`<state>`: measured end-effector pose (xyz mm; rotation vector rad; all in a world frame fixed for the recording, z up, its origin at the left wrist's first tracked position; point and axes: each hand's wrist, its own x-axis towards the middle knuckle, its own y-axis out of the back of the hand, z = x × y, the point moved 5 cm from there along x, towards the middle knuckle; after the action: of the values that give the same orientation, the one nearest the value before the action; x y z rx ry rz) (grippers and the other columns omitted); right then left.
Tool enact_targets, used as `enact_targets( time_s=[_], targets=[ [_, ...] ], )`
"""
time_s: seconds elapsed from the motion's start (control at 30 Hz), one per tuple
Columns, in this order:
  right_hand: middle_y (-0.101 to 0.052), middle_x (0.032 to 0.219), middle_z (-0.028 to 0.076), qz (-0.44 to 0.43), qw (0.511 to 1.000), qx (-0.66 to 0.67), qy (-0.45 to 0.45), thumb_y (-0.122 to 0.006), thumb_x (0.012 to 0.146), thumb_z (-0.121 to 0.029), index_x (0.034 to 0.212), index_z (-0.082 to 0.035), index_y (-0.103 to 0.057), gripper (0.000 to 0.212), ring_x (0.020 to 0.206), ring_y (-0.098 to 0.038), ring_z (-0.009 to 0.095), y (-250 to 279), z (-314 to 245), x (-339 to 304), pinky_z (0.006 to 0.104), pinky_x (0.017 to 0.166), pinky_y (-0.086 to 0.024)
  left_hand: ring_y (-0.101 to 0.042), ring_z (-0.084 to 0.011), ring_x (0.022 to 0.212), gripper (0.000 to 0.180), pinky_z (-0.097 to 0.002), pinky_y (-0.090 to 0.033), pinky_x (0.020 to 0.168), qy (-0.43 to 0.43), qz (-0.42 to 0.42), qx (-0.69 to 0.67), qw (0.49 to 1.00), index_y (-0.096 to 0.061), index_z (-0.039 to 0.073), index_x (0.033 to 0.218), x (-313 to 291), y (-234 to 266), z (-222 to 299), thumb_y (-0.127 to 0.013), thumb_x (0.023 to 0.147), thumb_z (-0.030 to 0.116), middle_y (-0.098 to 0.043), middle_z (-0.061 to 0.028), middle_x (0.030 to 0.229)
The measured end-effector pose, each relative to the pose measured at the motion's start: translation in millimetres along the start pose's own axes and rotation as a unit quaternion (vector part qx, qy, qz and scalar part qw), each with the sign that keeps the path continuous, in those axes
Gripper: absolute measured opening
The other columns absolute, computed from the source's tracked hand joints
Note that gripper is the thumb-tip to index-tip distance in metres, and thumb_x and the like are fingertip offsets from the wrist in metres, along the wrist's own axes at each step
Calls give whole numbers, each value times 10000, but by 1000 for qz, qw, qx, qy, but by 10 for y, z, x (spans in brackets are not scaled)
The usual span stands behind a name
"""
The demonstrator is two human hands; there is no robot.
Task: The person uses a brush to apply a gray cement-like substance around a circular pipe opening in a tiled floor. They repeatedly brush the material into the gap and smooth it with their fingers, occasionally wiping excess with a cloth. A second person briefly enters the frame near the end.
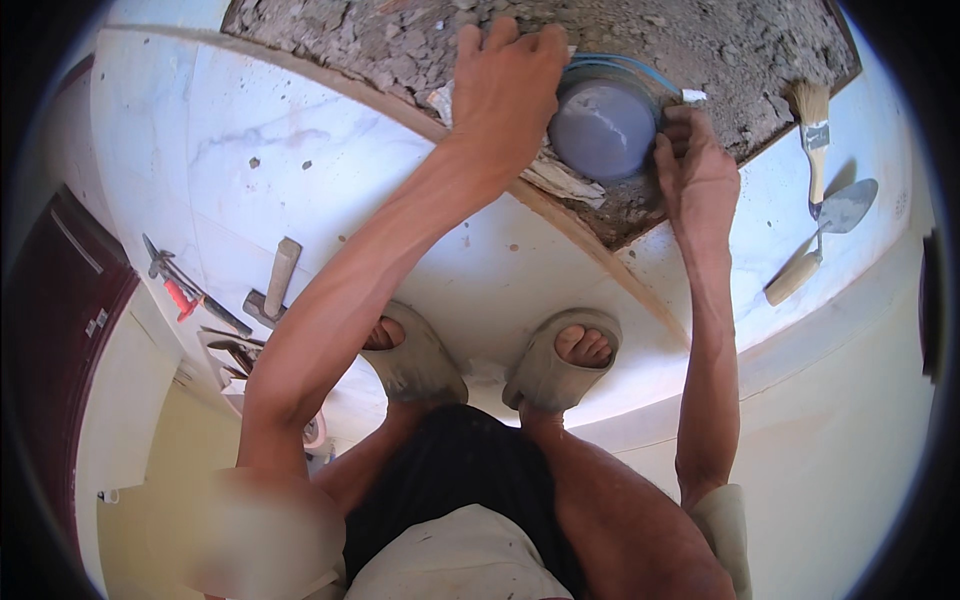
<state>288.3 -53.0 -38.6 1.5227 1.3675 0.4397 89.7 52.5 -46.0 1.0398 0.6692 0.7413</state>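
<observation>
A round grey cap [604, 130], like a pipe cover, sits in the rubble bed [400, 50] between my hands. My left hand [510, 95] reaches over the rubble at the cap's upper left, fingers bent downward and their tips hidden. Thin blue wire [625, 64] arcs from beside that hand around the cap's far side to a white end piece [693, 96]. At the cap's right edge, my right hand [700, 175] has its fingers curled, with the thumb close to the rim. The white end piece lies just above its fingertips. What either hand grips is hidden.
A bristle brush [814, 140] and a pointing trowel [830, 225] lie at right on the marbled tiles [330, 150]. At left are a hammer [275, 285] and a red-handled tool [180, 297]. A brown strip [600, 250] crosses before my sandalled feet [565, 355].
</observation>
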Motion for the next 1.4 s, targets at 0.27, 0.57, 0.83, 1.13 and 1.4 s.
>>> enact_targets(
  time_s=[0.27, 0.57, 0.83, 1.13, 1.4],
  targets=[
    [-806, 955, 119, -20, 998, 31, -41, -770, 917, -108, 1217, -36, -713, 313, 842, -789, 274, -6, -12, 47, 386, 801, -611, -632, -254, 1158, 442, -453, -393, 1031, -60, 61, 84, 993, -679, 59, 1220, -62, 102, -10, -811, 798, 62, -787, -66, 998],
    [-784, 1033, 113, -99, 985, 124, -74, -753, 946, -77, 1233, -12, -720, 296, 916, -766, 210, 14, 144, 146, 346, 867, -602, -595, -330, 1239, 427, -499, -418, 1063, -50, 44, 2, 998, -591, 48, 1287, -31, 53, -69, -687, 871, 48, -710, -139, 1152],
    [-715, 1107, 143, -122, 971, 186, -91, -730, 979, -53, 1358, 14, -586, 410, 981, -713, 206, 19, -16, 84, 347, 888, -595, -594, -346, 1219, 423, -492, -421, 1036, -76, 53, -24, 995, -593, 20, 1299, -71, 50, -112, -657, 881, 22, -702, -167, 1184],
    [-701, 1067, 157, -148, 965, 187, -111, -671, 999, -36, 1400, 30, -483, 447, 920, -714, 242, 4, -65, 43, 377, 829, -590, -637, -244, 1091, 198, -428, -401, 986, -132, -123, 19, 983, -763, 96, 1034, -354, 215, 199, -826, 848, 120, -789, -30, 944],
    [-692, 939, 170, -145, 972, 178, -56, -684, 985, -20, 1373, 43, -478, 443, 853, -726, 271, -69, 24, 73, 402, 789, -582, -637, -252, 1075, 117, -431, -411, 1013, -213, -215, 6, 953, -786, 108, 956, -529, 229, 289, -755, 935, 218, -764, -67, 948]
  ],
)
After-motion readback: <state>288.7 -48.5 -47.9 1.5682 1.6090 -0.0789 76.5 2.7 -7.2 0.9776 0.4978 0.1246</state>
